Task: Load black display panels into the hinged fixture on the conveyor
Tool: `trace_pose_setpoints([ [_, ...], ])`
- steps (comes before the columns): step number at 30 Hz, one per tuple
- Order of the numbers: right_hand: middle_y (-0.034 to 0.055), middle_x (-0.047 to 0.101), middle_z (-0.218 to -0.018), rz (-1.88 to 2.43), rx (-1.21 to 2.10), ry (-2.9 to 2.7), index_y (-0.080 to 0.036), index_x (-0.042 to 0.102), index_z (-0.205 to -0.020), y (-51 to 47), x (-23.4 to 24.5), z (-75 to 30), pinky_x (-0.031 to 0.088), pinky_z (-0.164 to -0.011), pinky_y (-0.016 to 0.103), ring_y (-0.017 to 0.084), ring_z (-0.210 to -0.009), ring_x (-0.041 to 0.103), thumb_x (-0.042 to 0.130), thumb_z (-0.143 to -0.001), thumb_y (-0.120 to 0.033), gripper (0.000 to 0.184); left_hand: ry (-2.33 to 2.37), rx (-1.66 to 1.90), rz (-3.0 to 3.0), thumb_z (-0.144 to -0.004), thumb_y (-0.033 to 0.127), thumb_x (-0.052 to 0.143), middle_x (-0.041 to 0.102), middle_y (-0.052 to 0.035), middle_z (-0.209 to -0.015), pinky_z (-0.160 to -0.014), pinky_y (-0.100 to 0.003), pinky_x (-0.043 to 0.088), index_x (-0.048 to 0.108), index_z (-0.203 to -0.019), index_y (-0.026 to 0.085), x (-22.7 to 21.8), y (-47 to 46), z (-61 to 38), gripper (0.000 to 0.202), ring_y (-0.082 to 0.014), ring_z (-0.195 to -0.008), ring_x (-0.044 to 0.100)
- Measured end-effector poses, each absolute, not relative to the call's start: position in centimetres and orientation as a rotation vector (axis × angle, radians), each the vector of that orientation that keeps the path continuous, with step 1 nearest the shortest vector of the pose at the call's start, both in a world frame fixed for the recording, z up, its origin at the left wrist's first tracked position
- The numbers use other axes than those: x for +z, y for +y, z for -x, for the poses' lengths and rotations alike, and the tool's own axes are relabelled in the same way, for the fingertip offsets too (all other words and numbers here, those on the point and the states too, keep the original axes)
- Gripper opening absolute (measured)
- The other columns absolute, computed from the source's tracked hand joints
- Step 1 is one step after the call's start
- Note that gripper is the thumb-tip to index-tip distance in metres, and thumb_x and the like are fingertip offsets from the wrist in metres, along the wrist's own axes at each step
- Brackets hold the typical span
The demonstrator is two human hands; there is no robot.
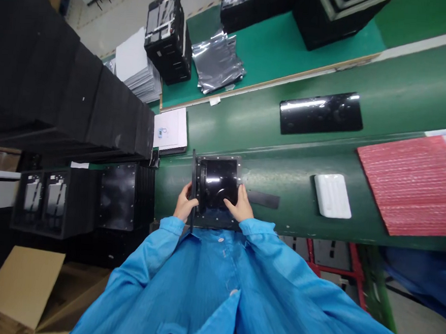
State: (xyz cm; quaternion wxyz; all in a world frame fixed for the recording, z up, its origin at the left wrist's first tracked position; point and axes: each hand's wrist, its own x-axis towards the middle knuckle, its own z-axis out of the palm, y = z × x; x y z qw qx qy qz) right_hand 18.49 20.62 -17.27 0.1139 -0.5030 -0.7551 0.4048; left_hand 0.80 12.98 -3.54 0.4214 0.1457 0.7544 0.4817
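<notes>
In front of my body lies a flat black tray (219, 216) with small light dots along its rim and a glossy black sheet (219, 179) in its middle. A thin black panel (194, 175) stands on edge at the tray's left side. My left hand (184, 204) is closed around this panel, thumb on its right face. At the tray's right edge, my right hand (241, 206) grips with the thumb over the glossy sheet; its other fingers are partly hidden. A dark grey strip (264, 199) lies just right of that hand.
A white plastic tray (333, 196) and pink bubble wrap (416, 185) lie to the right. Beyond is a glossy black sheet (321, 113). Tall stacked black trays (60, 84) line the left. Silver bags (218, 62) lie at the back; an open carton (23, 285) stands at lower left.
</notes>
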Motion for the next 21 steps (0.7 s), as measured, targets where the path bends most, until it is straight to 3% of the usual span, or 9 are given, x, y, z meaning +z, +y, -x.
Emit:
trace_pose_setpoints([
  [5, 0.0263, 0.033, -0.147, 1.516, 0.742, -2.476, -0.004, 0.038, -0.137, 19.1, -15.6, -17.1, 0.019, -0.108, 0.062, 0.039, -0.135, 0.031, 0.048, -0.081, -0.028, 0.062, 1.775, 1.295, -0.331, -0.051, 0.001, 0.055, 0.063, -0.0058, -0.123, -0.103, -0.033, 0.043, 0.054, -0.126, 0.016, -4.6, 12.7, -0.6, 0.077, -0.0227, -0.117, 0.056],
  [8, 0.0286, 0.039, -0.142, 1.595, 0.678, -2.482, -0.003, 0.046, -0.131, 19.2, -15.0, -15.6, 0.024, -0.105, 0.063, 0.041, -0.131, 0.036, 0.052, -0.076, -0.024, 0.059, 1.734, 1.318, -0.288, -0.049, 0.001, 0.057, 0.061, -0.0081, -0.126, -0.102, -0.033, 0.043, 0.051, -0.129, 0.015, -5.1, 12.9, -1.2, 0.081, -0.0228, -0.117, 0.055],
  [12, 0.0244, 0.054, -0.127, 1.758, 0.939, -2.174, -0.01, 0.053, -0.124, 21.7, -15.1, -15.1, 0.039, -0.098, 0.056, 0.039, -0.118, 0.05, 0.06, -0.07, -0.033, 0.059, 1.649, 1.328, -0.249, -0.047, 0.002, 0.058, 0.064, -0.0061, -0.121, -0.097, -0.032, 0.047, 0.053, -0.127, 0.018, -5.6, 12.2, 0.4, 0.082, -0.022, -0.111, 0.059],
  [15, 0.0146, 0.067, -0.101, 1.823, 1.25, -1.713, -0.014, 0.056, -0.118, 24.1, -15.3, -15.7, 0.049, -0.086, 0.048, 0.032, -0.097, 0.062, 0.064, -0.067, -0.042, 0.059, 1.621, 1.231, -0.188, -0.05, 0.007, 0.059, 0.071, -0.003, -0.098, -0.088, -0.035, 0.052, 0.06, -0.116, 0.018, -6.6, 10.2, 4.8, 0.067, -0.0222, -0.094, 0.066],
  [17, 0.0082, 0.067, -0.081, 1.794, 1.414, -1.514, -0.015, 0.061, -0.108, 25.4, -15.3, -16.0, 0.053, -0.075, 0.044, 0.029, -0.083, 0.065, 0.063, -0.068, -0.048, 0.052, 1.682, 1.154, -0.124, -0.054, 0.013, 0.06, 0.071, -0.0049, -0.082, -0.082, -0.041, 0.054, 0.065, -0.104, 0.015, -7.3, 8.7, 8.3, 0.05, -0.0261, -0.086, 0.067],
  [19, 0.0055, 0.064, -0.069, 1.738, 1.517, -1.5, -0.017, 0.064, -0.094, 26.0, -14.8, -15.6, 0.053, -0.069, 0.043, 0.027, -0.075, 0.064, 0.061, -0.07, -0.052, 0.043, 1.785, 1.142, -0.092, -0.057, 0.017, 0.062, 0.07, -0.0104, -0.087, -0.088, -0.046, 0.051, 0.066, -0.098, 0.012, -7.9, 7.6, 11.0, 0.042, -0.032, -0.097, 0.065],
  [21, 0.0053, 0.062, -0.065, 1.665, 1.52, -1.647, -0.019, 0.063, -0.078, 26.1, -14.0, -14.9, 0.052, -0.07, 0.042, 0.027, -0.075, 0.063, 0.063, -0.07, -0.053, 0.035, 1.908, 1.172, -0.106, -0.056, 0.017, 0.067, 0.065, -0.0153, -0.115, -0.103, -0.045, 0.041, 0.063, -0.109, 0.013, -8.2, 7.1, 11.8, 0.054, -0.0343, -0.124, 0.05],
])
